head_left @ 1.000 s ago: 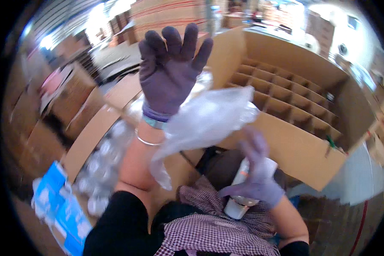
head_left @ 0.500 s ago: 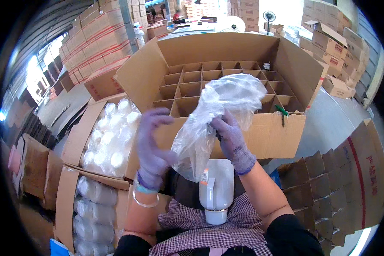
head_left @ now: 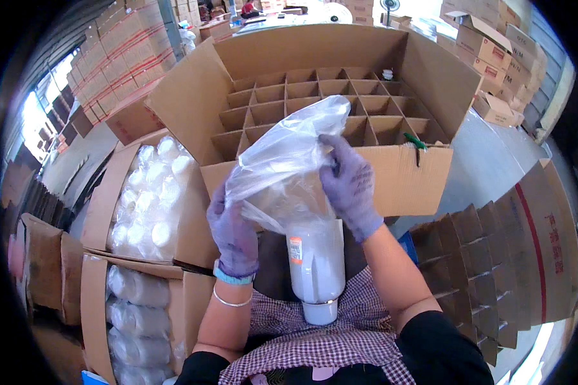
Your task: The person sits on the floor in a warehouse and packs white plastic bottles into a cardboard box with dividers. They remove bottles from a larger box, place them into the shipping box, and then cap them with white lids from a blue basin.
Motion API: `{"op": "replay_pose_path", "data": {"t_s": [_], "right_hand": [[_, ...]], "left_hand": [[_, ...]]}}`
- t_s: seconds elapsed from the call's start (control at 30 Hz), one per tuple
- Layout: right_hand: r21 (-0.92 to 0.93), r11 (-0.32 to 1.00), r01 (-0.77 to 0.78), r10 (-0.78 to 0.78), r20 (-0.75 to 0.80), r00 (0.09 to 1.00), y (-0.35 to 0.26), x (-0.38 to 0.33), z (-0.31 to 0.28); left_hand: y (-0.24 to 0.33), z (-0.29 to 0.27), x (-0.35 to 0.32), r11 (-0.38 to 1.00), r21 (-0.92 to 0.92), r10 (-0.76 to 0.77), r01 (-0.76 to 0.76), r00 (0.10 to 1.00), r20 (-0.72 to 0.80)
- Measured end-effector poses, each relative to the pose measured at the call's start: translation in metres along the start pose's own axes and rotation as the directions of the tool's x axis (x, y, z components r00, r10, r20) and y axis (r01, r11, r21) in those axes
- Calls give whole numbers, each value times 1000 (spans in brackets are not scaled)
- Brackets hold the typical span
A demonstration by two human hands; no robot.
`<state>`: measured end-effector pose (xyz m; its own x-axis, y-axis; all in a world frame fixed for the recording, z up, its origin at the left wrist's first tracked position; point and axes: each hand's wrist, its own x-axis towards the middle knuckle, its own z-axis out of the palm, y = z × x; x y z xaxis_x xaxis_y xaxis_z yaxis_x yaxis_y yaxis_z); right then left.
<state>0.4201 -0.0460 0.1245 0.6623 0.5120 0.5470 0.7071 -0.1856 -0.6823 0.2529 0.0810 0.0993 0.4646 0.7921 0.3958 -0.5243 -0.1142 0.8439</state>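
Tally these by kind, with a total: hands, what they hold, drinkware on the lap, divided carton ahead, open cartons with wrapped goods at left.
Left hand and right hand, gloved: 2
Clear plastic bag: 1
White handled tumbler: 1
Large divided carton: 1
Upper left carton and lower left carton: 2
Total: 7

White tumbler (head_left: 328, 273) with orange-and-white label (head_left: 295, 250), milky-white bag (head_left: 289, 141), brown carton (head_left: 414, 183), dark-purple-and-white checked apron (head_left: 308, 346)

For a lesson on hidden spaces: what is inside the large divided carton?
The carton holds cardboard dividers and a white object at back right. The plastic bag and right hand block part of the inside, hiding whatever lies there.
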Motion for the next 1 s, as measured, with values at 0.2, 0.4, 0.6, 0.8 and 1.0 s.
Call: {"op": "replay_pose_path", "data": {"t_s": [0.2,0.4,0.6,0.8,1.0], "right_hand": [[-146,976,158,-175,-107,979,77,-26,18],[-223,952,210,-161,218,963,162,-80,34],[36,996,83,-89,205,975,102,-130,-12],[57,911,409,-390,448,805,65,-172,-59],[-44,994,100,-62,526,848,59,-229,-75]], "left_hand": [[-69,-16,25,620,-687,-432,379,896,105],[-151,-48,16,833,532,-39,-154,942,333],[-77,-30,-80,914,404,-33,-24,990,135],[-3,-40,-98,648,478,239,-592,755,611],[-12,-9,-124,643,687,-257,-338,750,609]]}}
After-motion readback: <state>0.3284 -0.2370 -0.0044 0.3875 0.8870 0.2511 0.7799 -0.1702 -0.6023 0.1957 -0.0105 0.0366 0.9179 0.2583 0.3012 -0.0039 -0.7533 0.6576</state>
